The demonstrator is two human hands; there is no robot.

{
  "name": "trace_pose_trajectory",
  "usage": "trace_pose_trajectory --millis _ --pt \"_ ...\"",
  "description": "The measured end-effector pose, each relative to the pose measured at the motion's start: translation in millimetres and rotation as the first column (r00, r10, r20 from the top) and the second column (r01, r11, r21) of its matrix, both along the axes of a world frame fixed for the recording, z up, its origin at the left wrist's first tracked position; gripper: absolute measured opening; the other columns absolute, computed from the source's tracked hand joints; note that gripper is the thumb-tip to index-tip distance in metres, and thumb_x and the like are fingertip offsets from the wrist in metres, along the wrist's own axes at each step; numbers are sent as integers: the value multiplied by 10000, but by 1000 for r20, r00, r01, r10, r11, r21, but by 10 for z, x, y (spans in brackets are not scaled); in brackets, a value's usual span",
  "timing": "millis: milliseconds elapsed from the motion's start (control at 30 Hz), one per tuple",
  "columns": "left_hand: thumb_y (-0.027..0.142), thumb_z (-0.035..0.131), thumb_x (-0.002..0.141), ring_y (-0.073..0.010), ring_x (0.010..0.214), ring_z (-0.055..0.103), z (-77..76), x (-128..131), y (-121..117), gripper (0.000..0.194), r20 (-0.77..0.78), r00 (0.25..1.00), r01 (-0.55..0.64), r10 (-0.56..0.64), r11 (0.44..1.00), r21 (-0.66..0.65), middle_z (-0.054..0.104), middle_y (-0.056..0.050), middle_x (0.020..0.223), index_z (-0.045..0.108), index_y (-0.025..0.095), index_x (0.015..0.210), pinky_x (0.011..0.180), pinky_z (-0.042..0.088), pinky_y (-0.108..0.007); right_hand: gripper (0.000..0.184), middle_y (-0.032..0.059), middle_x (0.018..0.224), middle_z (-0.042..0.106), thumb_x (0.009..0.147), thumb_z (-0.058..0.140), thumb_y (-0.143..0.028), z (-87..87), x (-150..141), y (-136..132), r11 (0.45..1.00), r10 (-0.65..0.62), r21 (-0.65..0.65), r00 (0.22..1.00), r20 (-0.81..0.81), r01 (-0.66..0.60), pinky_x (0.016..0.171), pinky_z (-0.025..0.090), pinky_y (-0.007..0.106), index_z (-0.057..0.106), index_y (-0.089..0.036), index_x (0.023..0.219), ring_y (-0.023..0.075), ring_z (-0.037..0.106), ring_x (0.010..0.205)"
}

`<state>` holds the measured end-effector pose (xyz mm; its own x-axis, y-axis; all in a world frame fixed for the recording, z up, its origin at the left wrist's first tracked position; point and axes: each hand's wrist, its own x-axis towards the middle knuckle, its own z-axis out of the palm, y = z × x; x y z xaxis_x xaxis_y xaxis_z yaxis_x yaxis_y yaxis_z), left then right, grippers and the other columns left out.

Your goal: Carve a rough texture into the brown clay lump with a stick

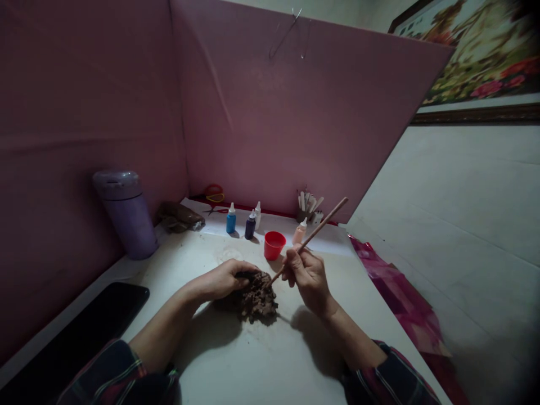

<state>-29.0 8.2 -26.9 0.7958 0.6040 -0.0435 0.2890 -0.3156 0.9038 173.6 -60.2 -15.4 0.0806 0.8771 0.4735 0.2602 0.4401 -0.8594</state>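
Observation:
A lumpy, rough brown clay mass (259,301) sits on the pale tabletop in front of me. My left hand (225,278) is curled over its left upper side, gripping it; some of the fingers are hidden behind the clay. Between the thumb and fingers of my right hand (307,275) is a thin brown wooden stick (327,221), held at a slant. Its lower tip meets the upper right of the clay, while the other end points up and right. Just behind the clay stands a red cup (274,246).
Small bottles in blue (230,220), dark purple (250,226) and peach (299,233) stand behind. Farther back are scissors (215,210) and a holder of flat sticks (307,203). A purple tumbler (129,216), brown bag (179,216) and black slab (105,320) lie left. Pink boards (295,124) wall the back.

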Motion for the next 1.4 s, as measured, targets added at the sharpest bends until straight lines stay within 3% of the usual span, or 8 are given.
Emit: trace_pose_trajectory --millis 333,533,733,933,1033,1133,1200,1400 --pt "105 469 714 -230 1037 594 36 9 -23 478 -18 1000 -2 2 1000 -7 693 -80 1120 657 128 1153 955 427 -361 363 -11 518 555 960 465 -428 -183 -102 43 1000 2 9 992 124 -3 382 405 192 574 -173 727 91 515 402" --pt "117 489 725 -227 1054 582 35 5 -21 456 -12 1000 -2 2 1000 -1 692 -64 1119 659 141 1147 930 436 -333 318 -19 514 556 964 472 -386 -110 -110 -31 998 -15 68 997 71 11 392 396 202 561 -179 739 90 494 396" --pt "120 480 710 -207 971 598 66 17 -47 447 -10 1000 -22 22 1000 -19 700 -57 1068 658 127 1120 912 443 -320 273 -28 532 525 971 456 -312 -140 -207 -48 994 61 76 969 239 -82 447 408 214 550 -186 748 98 494 444" --pt "127 486 716 -220 1004 587 21 -1 -12 447 3 1000 1 -1 1000 -18 690 -57 1088 664 138 1126 919 437 -325 277 -15 570 541 980 436 -303 -82 -156 -71 991 8 126 977 213 -36 488 418 215 537 -189 749 106 515 491" --pt "131 498 716 -228 1003 586 2 3 -6 442 13 1000 -6 7 999 -37 690 -62 1073 659 127 1128 915 438 -327 243 1 613 563 978 427 -276 -64 -183 -63 977 -1 198 927 374 -79 522 425 225 540 -188 782 117 527 525" --pt "177 523 752 -231 984 590 1 13 -10 373 42 999 16 -13 998 -54 698 -63 1017 669 118 1090 913 439 -327 227 28 663 599 983 381 -272 -80 -235 -32 928 -21 318 823 568 -195 537 424 242 550 -180 862 139 541 555" --pt "200 530 770 -230 980 592 3 14 -12 353 56 998 34 -31 998 -57 699 -62 1008 671 120 1083 913 441 -325 229 34 669 608 984 366 -272 -96 -238 -20 905 -41 358 790 612 -231 533 421 245 552 -175 890 146 545 556" --pt "130 486 740 -218 1012 588 20 -3 -14 434 -6 1000 6 -6 1000 -9 692 -57 1094 664 144 1135 932 437 -334 253 -2 603 547 979 407 -281 -86 -129 -104 969 -64 247 938 341 -24 504 409 230 524 -198 771 121 514 504"
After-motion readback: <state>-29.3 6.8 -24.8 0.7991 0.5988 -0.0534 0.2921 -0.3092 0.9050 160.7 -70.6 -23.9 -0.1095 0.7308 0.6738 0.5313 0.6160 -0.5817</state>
